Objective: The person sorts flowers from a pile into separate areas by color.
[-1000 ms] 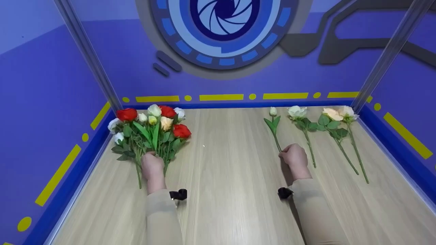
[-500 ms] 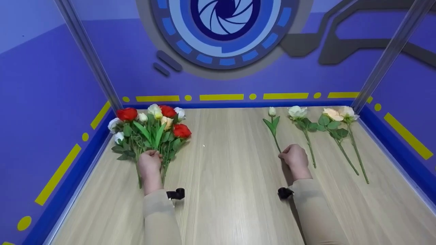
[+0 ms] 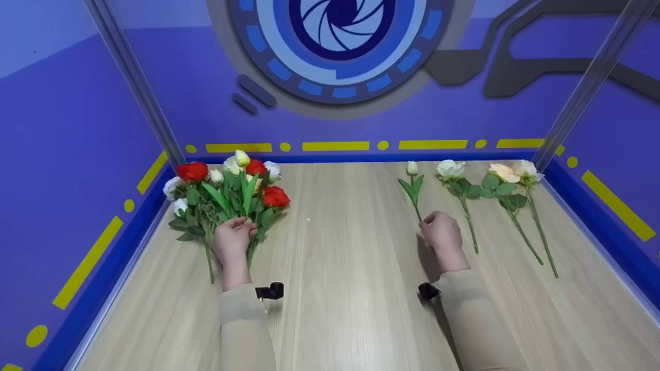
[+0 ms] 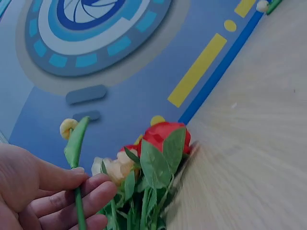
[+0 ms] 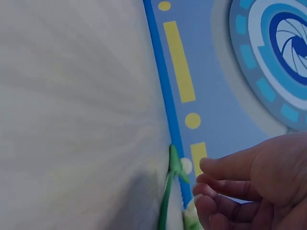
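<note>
1. The person's left hand [image 3: 233, 238] is near the table's left edge, short of the far left corner. Its grip is closed in a pinch, thumb against fingertips, on the stem of a yellow tulip [image 4: 75, 146].
2. That yellow tulip is held up over the flowers there, its bloom and green leaf rising past the fingers.
3. The bunch [image 3: 215, 198] lies at the table's [image 3: 345, 268] far left corner, heads toward the far edge: red roses [image 3: 192, 172], white blooms [image 3: 180, 207] and a partly hidden peach one [image 3: 252, 182].
4. Across the table, on the right half, hangs the right hand [image 3: 442, 236], fingers loosely bent, its grip holding nothing that I can see.
5. A white tulip [image 3: 407, 189] lies just beside it, bloom near the far edge; whether a fingertip brushes the stem, I can't say for sure.
6. Farther over, toward the far right corner, lie a white rose [image 3: 451, 170], a peach rose [image 3: 504, 173] and a cream rose [image 3: 527, 171], stems pointing toward the near edge.
7. Both sleeves [image 3: 245, 330] are beige, with a black wrist camera [image 3: 269, 291] on each arm. A purple-blue wall [image 3: 330, 126] rises behind the far edge.
</note>
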